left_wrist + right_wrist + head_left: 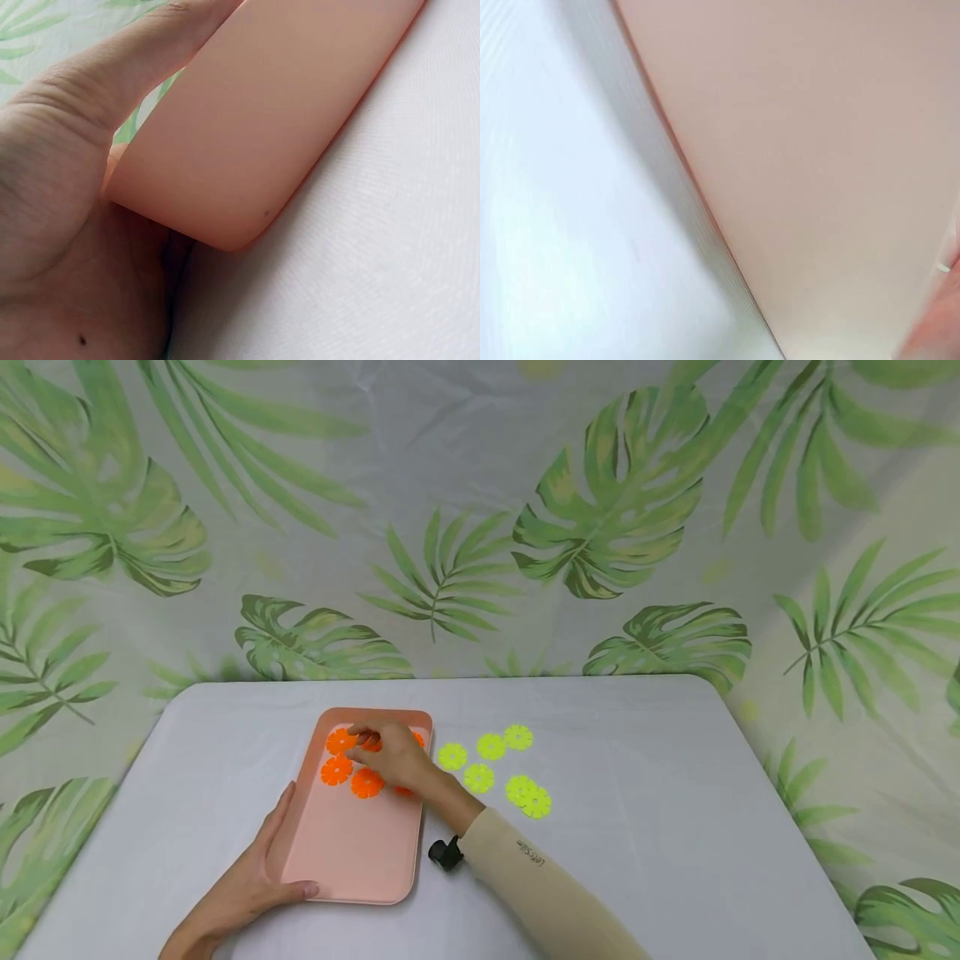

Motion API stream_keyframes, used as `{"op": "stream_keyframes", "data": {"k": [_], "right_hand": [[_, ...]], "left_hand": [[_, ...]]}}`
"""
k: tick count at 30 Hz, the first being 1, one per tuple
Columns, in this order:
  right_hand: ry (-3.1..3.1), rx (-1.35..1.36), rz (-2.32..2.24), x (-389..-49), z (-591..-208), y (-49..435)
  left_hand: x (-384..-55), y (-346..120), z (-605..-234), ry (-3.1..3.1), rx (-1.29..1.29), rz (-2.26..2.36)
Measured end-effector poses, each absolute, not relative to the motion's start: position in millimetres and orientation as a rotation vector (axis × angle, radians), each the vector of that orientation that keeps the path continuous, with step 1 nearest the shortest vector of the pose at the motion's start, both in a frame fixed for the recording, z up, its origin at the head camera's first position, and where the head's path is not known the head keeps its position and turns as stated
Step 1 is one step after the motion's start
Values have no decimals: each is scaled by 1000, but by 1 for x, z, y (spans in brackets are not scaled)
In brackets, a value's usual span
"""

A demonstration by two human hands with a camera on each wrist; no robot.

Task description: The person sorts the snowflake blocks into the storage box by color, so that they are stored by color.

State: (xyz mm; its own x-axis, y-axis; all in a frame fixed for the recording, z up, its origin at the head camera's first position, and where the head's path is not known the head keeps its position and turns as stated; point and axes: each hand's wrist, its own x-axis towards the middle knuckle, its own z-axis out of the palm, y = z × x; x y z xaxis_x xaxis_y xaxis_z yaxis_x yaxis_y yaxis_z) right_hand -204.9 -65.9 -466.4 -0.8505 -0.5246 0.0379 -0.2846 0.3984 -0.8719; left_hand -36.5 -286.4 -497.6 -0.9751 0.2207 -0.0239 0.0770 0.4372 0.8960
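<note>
The right hand (390,756) is over the far end of the pink tray (360,852). Its fingers are bent, and its thumb and pointing finger are a little way apart. There is a small gap between them, and no piece shows gripped in that gap. Just under and around the fingers lie the orange pieces (337,770), round and cut like flowers, all in the far half of the tray. Some are partly hidden by the hand. The left hand (258,868) is spread wide at the near left corner of the tray. Its fingers lie along the left side and its thumb lies along the near edge, so it touches the tray on two sides. The tray's long way runs from near the person to the back of the table. The yellow-green pieces (478,778) lie on the white table (637,860), outside the tray and to the right of the right hand. The right hand is much nearer to them than the left. Two of them overlap. Behind the table hangs a leafy cloth (450,435).
</note>
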Motion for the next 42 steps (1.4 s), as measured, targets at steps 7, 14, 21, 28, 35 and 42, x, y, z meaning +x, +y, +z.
{"op": "stream_keyframes", "data": {"k": [7,14,21,28,35,42], "right_hand": [[2398,-739,-1503,-215,-458,-35],[2400,-717,-1569,-221,-449,-2],[2464,-715,-1562,-227,-446,31],[2499,-660,-1557,-232,-448,59],[2533,-606,-1534,-236,-453,86],[2547,-571,-1508,-237,-461,111]], "left_hand": [[-38,-287,-496,2521,235,1570],[-37,-286,-498,2501,252,1606],[-37,-287,-498,2498,240,1597],[-37,-287,-498,2489,231,1599],[-37,-287,-498,2485,264,1619],[-37,-288,-498,2469,248,1631]]}}
